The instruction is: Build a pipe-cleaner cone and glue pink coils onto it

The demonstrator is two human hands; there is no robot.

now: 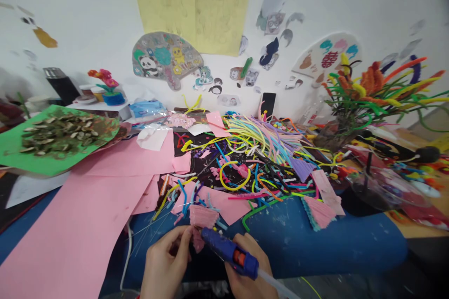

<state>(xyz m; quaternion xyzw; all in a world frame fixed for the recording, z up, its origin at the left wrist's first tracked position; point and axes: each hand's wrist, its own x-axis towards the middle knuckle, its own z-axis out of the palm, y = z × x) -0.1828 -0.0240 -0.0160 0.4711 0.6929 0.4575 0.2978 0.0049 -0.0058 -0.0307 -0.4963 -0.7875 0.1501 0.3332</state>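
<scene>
My right hand (pixel 250 261) is closed around a blue hot glue gun (pixel 228 250), with a glue stick (pixel 277 285) running out of its back end. The gun's nozzle points left, close to my left hand (pixel 168 257). Thumb and forefinger of that hand pinch a small pink ribbed piece (pixel 197 239); whether the nozzle touches it I cannot tell. Just above the pinch is a larger pink pleated piece (pixel 203 217). Farther right, a pink pleated piece with a blue-green fuzzy edge (pixel 318 212) lies on the blue mat (pixel 298 243).
Cut pipe cleaners (pixel 252 149) in many colours cover the table's middle. Large pink paper (pixel 77 224) spreads at left, below a green sheet (pixel 21 145) bearing seeds. A white cable (pixel 126 257) hangs over the near edge. Pipe-cleaner flowers (pixel 375 88) stand at right.
</scene>
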